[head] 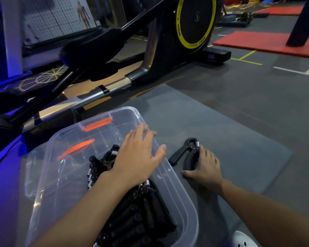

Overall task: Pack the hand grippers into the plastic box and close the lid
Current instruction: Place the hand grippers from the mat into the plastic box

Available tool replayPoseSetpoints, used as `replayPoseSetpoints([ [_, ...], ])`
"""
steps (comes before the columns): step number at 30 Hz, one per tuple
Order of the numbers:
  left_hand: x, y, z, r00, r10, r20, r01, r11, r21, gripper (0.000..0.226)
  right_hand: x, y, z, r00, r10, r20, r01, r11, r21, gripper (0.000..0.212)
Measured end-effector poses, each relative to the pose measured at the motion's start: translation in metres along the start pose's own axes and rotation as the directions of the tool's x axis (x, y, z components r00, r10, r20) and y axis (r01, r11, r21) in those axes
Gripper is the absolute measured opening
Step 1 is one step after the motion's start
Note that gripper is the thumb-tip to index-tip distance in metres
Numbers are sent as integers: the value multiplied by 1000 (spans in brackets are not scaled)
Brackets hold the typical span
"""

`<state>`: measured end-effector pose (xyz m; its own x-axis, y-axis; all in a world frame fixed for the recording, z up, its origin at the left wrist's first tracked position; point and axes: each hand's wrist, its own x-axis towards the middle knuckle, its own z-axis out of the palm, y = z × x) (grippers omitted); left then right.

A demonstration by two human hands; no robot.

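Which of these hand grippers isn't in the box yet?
The lone gripper on the grey mat, right of the plastic box, gripped by the right hand. All the other grippers lie piled inside the box.

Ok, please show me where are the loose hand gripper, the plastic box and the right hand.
loose hand gripper (179,154): head view, on its free black handle.
plastic box (177,189): head view, on its clear right rim.
right hand (208,166): head view, on the back of the hand.
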<state>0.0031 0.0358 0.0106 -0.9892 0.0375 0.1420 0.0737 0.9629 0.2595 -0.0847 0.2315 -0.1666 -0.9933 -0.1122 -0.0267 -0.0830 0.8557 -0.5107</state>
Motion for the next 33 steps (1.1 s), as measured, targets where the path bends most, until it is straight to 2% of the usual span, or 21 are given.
replayPoseSetpoints([
  [5,0,0,0,1000,-5,19,5,1000,-19,55,3,4,-9,999,-14,41,5,979,204,116],
  [9,3,-6,-8,996,-19,90,23,998,-50,59,4,-9,-37,996,-78,31,70,976,205,112],
  [12,5,-17,-24,984,-36,175,61,988,-141,53,11,-25,-76,990,-134,-32,138,975,176,115],
  [14,3,-26,-38,989,-37,146,65,979,-191,49,16,-46,-105,979,-187,-85,198,968,151,119],
  [18,-7,-33,-69,999,-13,-36,3,958,-286,31,2,-97,-160,934,-329,-139,347,929,130,126],
  [22,-22,-36,-100,974,-118,-194,24,904,-428,20,-46,-131,-196,880,-472,-53,474,869,140,129],
  [25,-39,-42,-109,954,-153,-258,20,890,-456,24,-84,-150,-196,829,-554,78,537,826,173,131],
  [30,-74,-64,-88,977,-178,-113,119,906,-407,38,-125,-168,-163,702,-648,296,625,760,180,132],
  [33,-92,-76,-73,977,-204,-65,164,908,-386,42,-133,-170,-150,640,-667,381,656,733,182,129],
])
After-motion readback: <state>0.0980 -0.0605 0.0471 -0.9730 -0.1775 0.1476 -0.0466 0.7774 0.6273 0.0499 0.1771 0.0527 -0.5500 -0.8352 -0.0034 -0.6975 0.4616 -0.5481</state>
